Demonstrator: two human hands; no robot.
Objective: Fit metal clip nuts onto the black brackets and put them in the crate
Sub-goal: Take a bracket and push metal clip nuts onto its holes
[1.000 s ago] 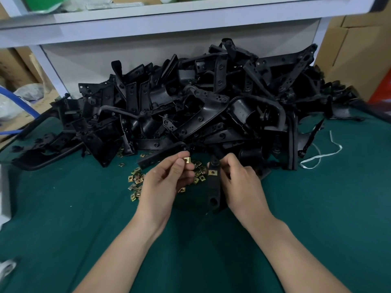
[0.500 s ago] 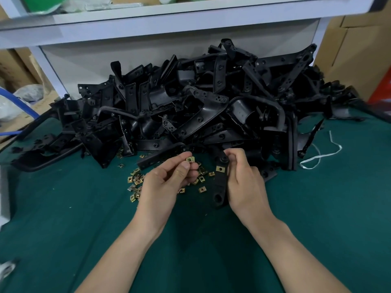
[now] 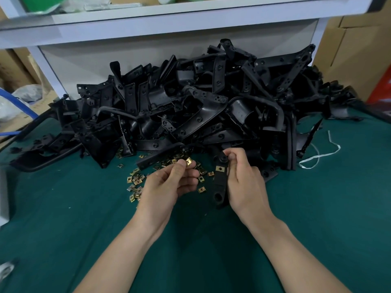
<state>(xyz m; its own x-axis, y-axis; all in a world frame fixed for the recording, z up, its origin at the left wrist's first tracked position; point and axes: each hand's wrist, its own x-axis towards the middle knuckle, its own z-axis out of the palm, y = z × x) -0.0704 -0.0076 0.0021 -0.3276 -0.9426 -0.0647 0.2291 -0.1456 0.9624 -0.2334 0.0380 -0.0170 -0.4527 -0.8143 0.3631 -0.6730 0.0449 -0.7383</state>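
My right hand (image 3: 243, 182) grips a long black bracket (image 3: 220, 185) that stands nearly upright on the green table, thumb and forefinger at its top end. One brass clip nut (image 3: 220, 169) sits fitted on the bracket's upper part. My left hand (image 3: 167, 185) pinches a loose brass clip nut (image 3: 189, 161) between thumb and forefinger, just left of the bracket. Several more clip nuts (image 3: 135, 180) lie scattered on the cloth under and left of my left hand. No crate is in view.
A large heap of black brackets (image 3: 201, 106) fills the table behind my hands. A white cord (image 3: 317, 155) lies to the right. A white shelf (image 3: 169, 24) overhangs the heap, with cardboard boxes (image 3: 355, 56) at the right. Green cloth (image 3: 211, 250) covers the table.
My right hand has turned the bracket more upright and shifted it right, so the fitted nut faces me. My left hand stayed put with its clip nut raised slightly.
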